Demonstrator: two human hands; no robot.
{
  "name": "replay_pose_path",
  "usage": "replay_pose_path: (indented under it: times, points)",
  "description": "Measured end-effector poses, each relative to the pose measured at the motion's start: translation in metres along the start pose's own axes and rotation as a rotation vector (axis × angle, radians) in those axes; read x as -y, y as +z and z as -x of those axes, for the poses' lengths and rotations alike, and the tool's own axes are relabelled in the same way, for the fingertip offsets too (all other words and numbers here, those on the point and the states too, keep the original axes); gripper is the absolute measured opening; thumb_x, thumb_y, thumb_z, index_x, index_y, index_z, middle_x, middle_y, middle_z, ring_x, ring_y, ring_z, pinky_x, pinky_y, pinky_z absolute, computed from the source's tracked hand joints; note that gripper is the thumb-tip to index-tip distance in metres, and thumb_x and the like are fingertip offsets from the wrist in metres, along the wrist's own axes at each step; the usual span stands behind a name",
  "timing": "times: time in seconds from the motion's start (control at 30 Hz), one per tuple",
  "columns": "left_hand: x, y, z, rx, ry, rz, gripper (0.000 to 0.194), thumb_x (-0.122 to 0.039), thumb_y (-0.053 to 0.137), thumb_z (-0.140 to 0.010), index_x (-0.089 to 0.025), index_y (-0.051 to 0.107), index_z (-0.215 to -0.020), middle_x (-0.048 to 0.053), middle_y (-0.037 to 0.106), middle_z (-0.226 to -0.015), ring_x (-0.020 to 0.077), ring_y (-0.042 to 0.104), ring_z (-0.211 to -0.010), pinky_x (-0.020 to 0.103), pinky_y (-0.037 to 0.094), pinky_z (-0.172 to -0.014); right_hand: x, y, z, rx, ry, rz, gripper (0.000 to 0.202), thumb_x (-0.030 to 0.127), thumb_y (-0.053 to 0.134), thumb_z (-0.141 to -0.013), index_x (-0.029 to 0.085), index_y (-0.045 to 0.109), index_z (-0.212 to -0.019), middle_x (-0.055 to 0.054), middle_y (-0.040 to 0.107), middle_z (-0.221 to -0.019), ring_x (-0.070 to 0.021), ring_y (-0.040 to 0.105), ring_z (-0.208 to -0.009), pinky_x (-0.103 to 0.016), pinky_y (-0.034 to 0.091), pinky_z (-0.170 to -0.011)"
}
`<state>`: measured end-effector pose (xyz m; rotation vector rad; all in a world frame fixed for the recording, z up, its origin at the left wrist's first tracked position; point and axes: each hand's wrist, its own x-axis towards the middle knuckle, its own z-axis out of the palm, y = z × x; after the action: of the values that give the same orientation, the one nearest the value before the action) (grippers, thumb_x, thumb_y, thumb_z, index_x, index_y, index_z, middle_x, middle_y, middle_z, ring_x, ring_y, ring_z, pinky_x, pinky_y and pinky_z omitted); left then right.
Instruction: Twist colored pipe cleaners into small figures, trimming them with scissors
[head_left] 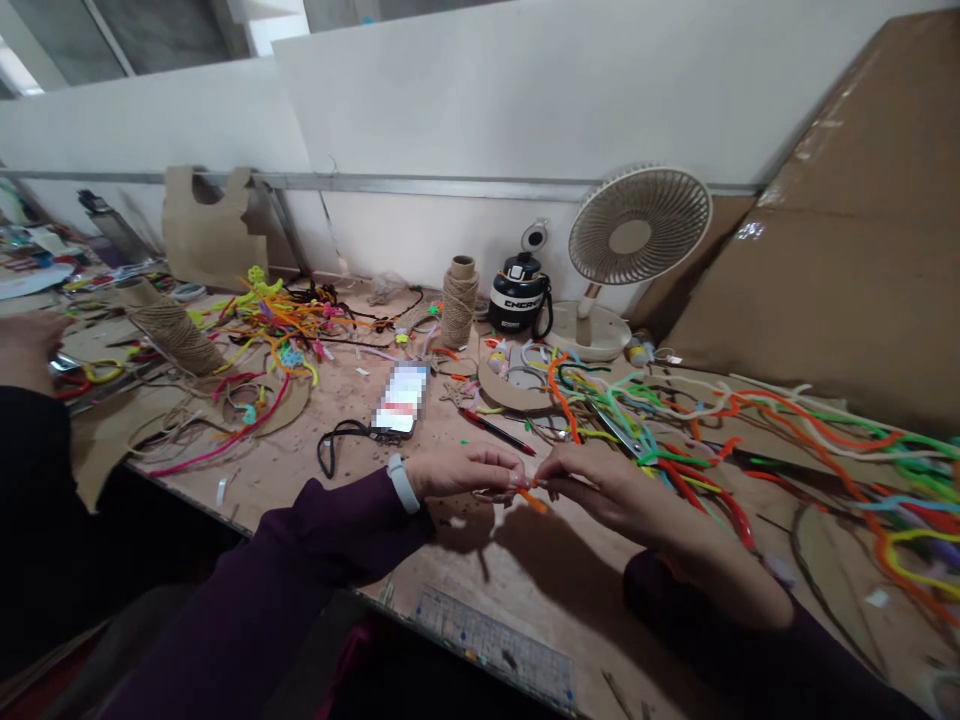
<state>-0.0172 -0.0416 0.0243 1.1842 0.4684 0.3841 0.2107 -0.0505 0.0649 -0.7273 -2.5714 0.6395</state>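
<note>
My left hand (474, 472) and my right hand (592, 485) meet above the front of the wooden table, fingertips pinched together. Between them is a short orange pipe cleaner (534, 501), its free end pointing down to the right. Both hands' fingertips close on this small piece; exactly how each grips it is too small to tell. A red and black pen (496, 432) lies just behind the hands. To the left of it rests a phone (403, 400) with a lit, blurred screen and a black strap.
A fan (630, 236), black bottle (517, 296) and twine spool (460, 302) stand at the back. Colourful pipe cleaners (720, 405) and scissors (616, 430) lie right. A clear ruler (495, 645) is near the edge. Another person's hand (30, 345) holds scissors at far left.
</note>
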Motion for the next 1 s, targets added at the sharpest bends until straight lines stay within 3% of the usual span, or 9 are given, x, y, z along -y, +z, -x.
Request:
replay_pose_path:
  times: [0.2,0.33,0.43,0.73,1.0]
  points:
    - [-0.006,0.002,0.002,0.038,-0.037,-0.119,0.043,-0.055,0.066,-0.077,-0.013,0.056,-0.073,-0.005,0.045,-0.059,0.0055,0.036,-0.052,0.022,0.028,-0.052,-0.003,0.002,0.001,-0.034,-0.032,0.101,0.019,0.026,0.048,-0.096,0.021,0.065,-0.089,-0.003,0.067,-0.078,-0.0145,0.061,-0.074,-0.025,0.046,-0.067]
    - [-0.011,0.002,0.001,-0.029,0.036,-0.248,0.047,-0.060,0.055,-0.083,-0.014,0.057,-0.075,-0.002,0.053,-0.064,0.0089,0.048,-0.060,0.023,0.038,-0.061,-0.007,-0.003,0.002,-0.036,0.005,0.109,0.022,0.027,0.045,-0.097,0.020,0.064,-0.088,-0.005,0.066,-0.081,-0.0155,0.061,-0.076,-0.027,0.046,-0.069]
    - [-0.013,0.002,0.002,-0.043,0.041,-0.336,0.043,-0.056,0.062,-0.080,-0.014,0.061,-0.084,0.001,0.061,-0.073,0.0113,0.056,-0.069,0.024,0.042,-0.067,-0.008,-0.006,0.003,-0.018,-0.003,0.130,0.023,0.026,0.044,-0.097,0.020,0.064,-0.088,-0.005,0.065,-0.082,-0.0152,0.060,-0.076,-0.026,0.045,-0.068]
    - [-0.006,0.007,-0.001,-0.078,-0.034,-0.406,0.048,-0.058,0.066,-0.074,-0.010,0.067,-0.080,0.004,0.066,-0.068,0.0119,0.060,-0.063,0.022,0.044,-0.058,-0.003,-0.004,0.004,-0.025,-0.068,0.193,0.027,0.026,0.042,-0.098,0.019,0.066,-0.086,-0.005,0.064,-0.077,-0.0144,0.059,-0.071,-0.024,0.041,-0.063]
    - [-0.001,0.007,-0.002,-0.113,0.036,-0.542,0.049,-0.059,0.061,-0.078,-0.010,0.068,-0.080,0.006,0.069,-0.069,0.0123,0.062,-0.063,0.021,0.046,-0.060,-0.002,-0.003,0.004,0.001,-0.075,0.235,0.030,0.028,0.042,-0.098,0.019,0.069,-0.087,-0.005,0.063,-0.075,-0.0131,0.056,-0.066,-0.024,0.037,-0.060]
